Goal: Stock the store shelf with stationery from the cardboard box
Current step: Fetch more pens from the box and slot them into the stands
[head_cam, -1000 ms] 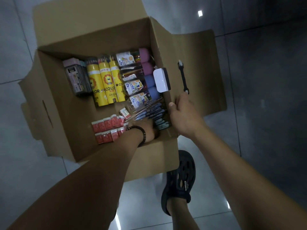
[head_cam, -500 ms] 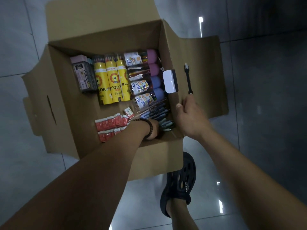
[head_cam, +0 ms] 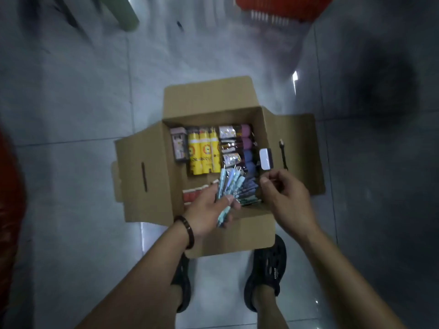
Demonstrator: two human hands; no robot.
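The cardboard box (head_cam: 237,236) sits open on the grey tiled floor (head_cam: 71,103), all four flaps folded out, right in front of the person's black sandals (head_cam: 268,269). The left grip (head_cam: 206,210), a dark bracelet (head_cam: 187,231) on its wrist, is closed round a fanned bundle of pale blue pens (head_cam: 229,184), held just above the near right corner of the box. More pens, darker ones (head_cam: 249,191), lie in that corner below. The right grip (head_cam: 287,198) hovers over the box's right wall with its fingers curled and thumb near the forefinger; I cannot tell whether it pinches anything. Deeper in the box lie three yellow tubes (head_cam: 204,153) side by side, a grey pack (head_cam: 178,144) to their left, tubes with pink and blue caps (head_cam: 247,148) to their right, and red packets (head_cam: 192,195) by the left grip. A white block (head_cam: 265,159) perches on the right wall, and a slim black tool (head_cam: 283,153) lies on the right flap. An orange basket (head_cam: 280,5) shows blurred at the far edge.
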